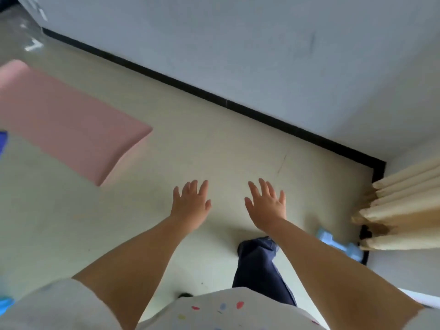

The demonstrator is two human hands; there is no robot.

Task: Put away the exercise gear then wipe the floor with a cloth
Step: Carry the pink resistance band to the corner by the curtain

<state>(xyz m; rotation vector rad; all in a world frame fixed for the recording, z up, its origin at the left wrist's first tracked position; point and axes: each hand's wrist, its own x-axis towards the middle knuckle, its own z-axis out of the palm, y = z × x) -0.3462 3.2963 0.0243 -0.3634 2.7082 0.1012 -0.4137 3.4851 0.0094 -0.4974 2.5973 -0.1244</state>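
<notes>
Both arms stretch out in front of the person, bare from the short white sleeves down. The left hand (190, 206) hangs palm-down above the pale floor (214, 148), fingers straight and spread, holding nothing. The right hand (266, 207) matches it just alongside, fingers fanned apart, nothing in its grasp either. A clear gap of floor shows between the two hands.

Over on the left, the pink exercise mat (69, 122) lies flat and unrolled on the floor, well apart from both hands, its near corner pointing toward the left forearm. Down to the right, a light blue dumbbell (338, 244) lies on the floor just beside the right forearm in this view, partly hidden behind it, close to the hem of the cream curtain (402, 206) that bunches in the corner. Something dark sits at the foot of the curtain; what it is cannot be told.

Below the right arm, a leg in dark blue trousers (259, 270) steps forward, foot planted on the floor. A black skirting strip (214, 96) runs diagonally along the base of the grey wall (238, 44). At the far left edge a sliver of something blue (3, 139) pokes in, too cropped to name. The picture is somewhat blurred throughout.
</notes>
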